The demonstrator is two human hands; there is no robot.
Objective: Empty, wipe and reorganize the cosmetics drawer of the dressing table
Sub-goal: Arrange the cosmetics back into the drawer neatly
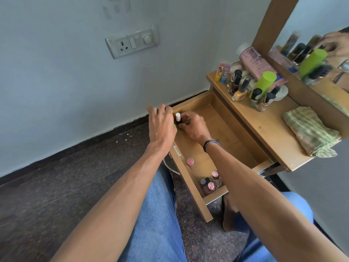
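Note:
The wooden drawer (pixel 217 120) is pulled out from the dressing table (pixel 264 127). My right hand (pixel 192 126) holds a small dark bottle with a white cap (pixel 178 117) at the drawer's far left corner. My left hand (pixel 162 123) rests on the drawer's front edge beside it, fingers bent over the rim. A pink-capped tube (pixel 190 162) lies against the drawer front. Three small nail polish bottles (pixel 210 183) stand in the near corner.
On the tabletop stand several nail polish bottles (pixel 239 87), a green cylinder (pixel 264 82), lip balms (pixel 222 71), a pink pouch (pixel 255 63) and a folded green cloth (pixel 309 131). A mirror (pixel 321 44) rises behind. A wall socket (pixel 132 41) is at left.

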